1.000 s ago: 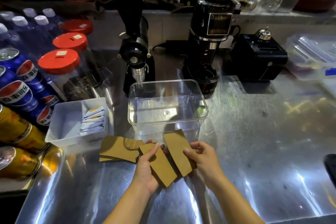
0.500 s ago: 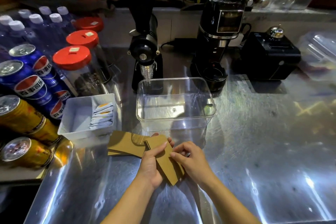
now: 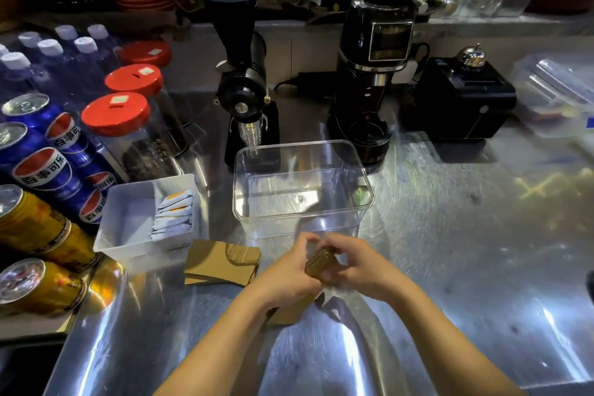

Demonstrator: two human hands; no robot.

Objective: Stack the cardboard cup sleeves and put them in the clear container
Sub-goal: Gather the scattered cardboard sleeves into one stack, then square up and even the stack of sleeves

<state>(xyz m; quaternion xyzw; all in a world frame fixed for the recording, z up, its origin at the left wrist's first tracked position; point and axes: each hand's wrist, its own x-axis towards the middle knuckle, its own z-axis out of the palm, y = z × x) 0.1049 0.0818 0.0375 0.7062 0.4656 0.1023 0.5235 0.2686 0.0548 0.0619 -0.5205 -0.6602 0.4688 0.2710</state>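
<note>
A small stack of brown cardboard cup sleeves (image 3: 319,263) is pressed edge-up between both my hands, just in front of the clear container (image 3: 302,219). My left hand (image 3: 286,273) grips the stack from the left and my right hand (image 3: 356,270) from the right. The stack's lower end (image 3: 289,313) shows under my left wrist. More flat sleeves (image 3: 221,262) lie on the steel counter to the left, apart from my hands. The clear container stands open and empty.
A white tray (image 3: 128,219) with paper sachets sits left of the loose sleeves. Soda cans (image 3: 41,167) and red-lidded jars (image 3: 119,119) fill the left side. Two black grinders (image 3: 244,90) (image 3: 373,74) and a black box (image 3: 463,100) stand behind the container.
The two sleeves held apart a second ago have been brought together. Both hands have closed around them and turned the stack on edge, nearer the container.
</note>
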